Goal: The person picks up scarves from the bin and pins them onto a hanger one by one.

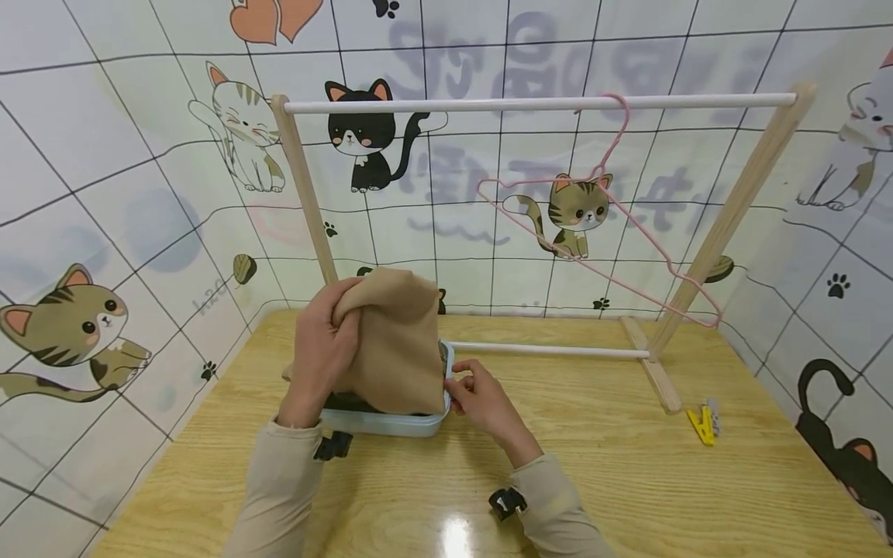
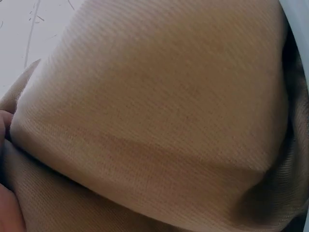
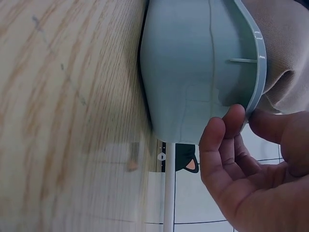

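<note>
My left hand grips a fold of tan cloth and holds it up over a pale blue plastic bin. The lower part of the cloth hangs into the bin, where darker fabric shows beneath it. In the left wrist view the cloth fills most of the picture, with fingertips at its left edge. My right hand pinches the bin's right rim between thumb and fingers. Seen from the right wrist, the thumb lies on the inner side of the rim and the fingers curl against the outside.
Behind the bin stands a wooden rack with a white top rod and a lower rod. A pink hanger hangs from the top rod. Yellow and grey clips lie at the right of the wooden table.
</note>
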`<action>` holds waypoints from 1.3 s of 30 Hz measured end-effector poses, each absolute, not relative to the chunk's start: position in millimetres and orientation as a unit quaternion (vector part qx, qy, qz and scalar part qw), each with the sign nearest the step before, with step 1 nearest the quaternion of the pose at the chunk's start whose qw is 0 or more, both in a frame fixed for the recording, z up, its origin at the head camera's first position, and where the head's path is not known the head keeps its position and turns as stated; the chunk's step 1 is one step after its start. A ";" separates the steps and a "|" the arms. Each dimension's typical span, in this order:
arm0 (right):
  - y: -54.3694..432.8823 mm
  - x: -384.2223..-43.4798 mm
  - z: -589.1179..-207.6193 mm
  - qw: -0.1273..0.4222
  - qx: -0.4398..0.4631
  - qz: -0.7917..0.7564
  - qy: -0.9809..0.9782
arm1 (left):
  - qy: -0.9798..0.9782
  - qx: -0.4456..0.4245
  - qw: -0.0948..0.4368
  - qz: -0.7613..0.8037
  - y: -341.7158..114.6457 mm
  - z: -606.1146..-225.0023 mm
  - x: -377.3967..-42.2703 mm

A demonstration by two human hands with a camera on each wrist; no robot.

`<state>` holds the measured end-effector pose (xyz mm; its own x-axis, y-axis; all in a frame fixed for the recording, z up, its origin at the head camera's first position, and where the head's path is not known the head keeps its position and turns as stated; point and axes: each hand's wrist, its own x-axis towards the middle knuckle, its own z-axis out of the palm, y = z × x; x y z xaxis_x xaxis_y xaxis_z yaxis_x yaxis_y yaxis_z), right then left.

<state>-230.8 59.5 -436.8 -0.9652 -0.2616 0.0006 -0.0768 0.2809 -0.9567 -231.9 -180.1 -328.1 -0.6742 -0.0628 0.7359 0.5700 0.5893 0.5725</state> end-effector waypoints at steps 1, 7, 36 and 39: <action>59.8 -230.3 -436.7 0.078 -0.107 -0.589 0.797 | -0.809 -0.156 0.376 -0.424 -180.0 -327.7 -231.0; 61.0 -229.7 -437.4 0.076 -0.112 -0.584 0.800 | -0.794 -0.152 0.409 -0.423 -180.2 -324.9 -226.2; 67.6 -228.4 -434.4 0.071 -0.135 -0.565 0.811 | -0.715 -0.139 0.493 -0.476 -173.4 -313.7 -198.2; 69.0 -228.1 -433.6 0.071 -0.138 -0.564 0.811 | -0.707 -0.135 0.498 -0.483 -172.0 -311.9 -195.3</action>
<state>-228.1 69.0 -433.6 -0.9515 -0.3050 0.0406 -0.1442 0.3255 -0.9345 -195.3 -172.0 -311.9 -0.4670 -0.2903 0.8353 0.6730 0.4960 0.5487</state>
